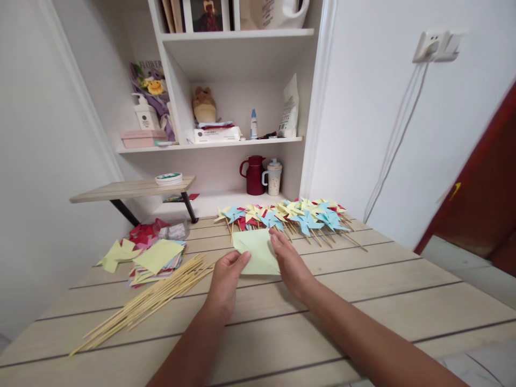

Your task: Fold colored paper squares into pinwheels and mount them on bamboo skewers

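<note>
While both hands pinch the pale yellow paper square (pixel 258 251), left hand (pixel 226 279) and right hand (pixel 291 263) at its lower edge, the thin sheet looks light, floppy, and easily creased.

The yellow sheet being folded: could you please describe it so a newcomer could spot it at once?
On the wooden table, just before the row of finished pinwheels, lies a pale yellow paper sheet. Unlike the stacked papers to the left, it is single, pinched by both hands.
</note>
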Demonstrator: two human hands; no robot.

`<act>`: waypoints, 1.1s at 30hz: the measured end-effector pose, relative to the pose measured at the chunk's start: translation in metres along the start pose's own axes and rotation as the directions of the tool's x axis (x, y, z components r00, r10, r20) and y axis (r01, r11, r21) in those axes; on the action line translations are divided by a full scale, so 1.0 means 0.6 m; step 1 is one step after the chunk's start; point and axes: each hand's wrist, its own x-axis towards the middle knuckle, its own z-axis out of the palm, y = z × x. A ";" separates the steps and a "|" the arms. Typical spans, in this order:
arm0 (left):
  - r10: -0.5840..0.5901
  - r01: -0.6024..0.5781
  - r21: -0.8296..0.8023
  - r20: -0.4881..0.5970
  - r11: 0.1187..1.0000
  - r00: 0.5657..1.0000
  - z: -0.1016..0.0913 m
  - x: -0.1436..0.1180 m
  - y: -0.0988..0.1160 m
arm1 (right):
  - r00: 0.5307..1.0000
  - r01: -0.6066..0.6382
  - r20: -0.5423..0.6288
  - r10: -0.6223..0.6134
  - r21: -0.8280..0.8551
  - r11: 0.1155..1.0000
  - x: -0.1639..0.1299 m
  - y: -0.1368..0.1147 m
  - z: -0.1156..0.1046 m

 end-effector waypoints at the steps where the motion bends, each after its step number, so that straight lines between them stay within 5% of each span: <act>1: -0.003 0.003 0.010 -0.001 1.000 1.000 -0.002 0.001 -0.001 | 0.999 -0.038 0.037 0.037 0.015 0.999 0.000 0.000 0.000; 5: -0.027 0.027 0.099 0.004 0.995 1.000 -0.004 0.002 -0.002 | 0.975 -0.167 0.165 0.146 0.119 0.979 -0.005 -0.004 0.003; 16: -0.062 0.050 0.189 0.056 0.981 0.997 -0.005 -0.001 -0.006 | 0.987 -0.145 0.083 0.137 0.096 0.985 0.000 -0.020 -0.014; 25: -0.057 0.046 0.248 0.038 0.968 0.998 -0.009 -0.001 -0.002 | 0.973 -0.132 0.174 0.150 -0.111 0.985 -0.005 -0.023 -0.017; 33: -0.034 0.015 0.219 0.079 0.976 0.996 -0.011 0.001 -0.005 | 0.983 -0.149 0.086 0.164 -0.156 0.976 -0.008 -0.014 -0.009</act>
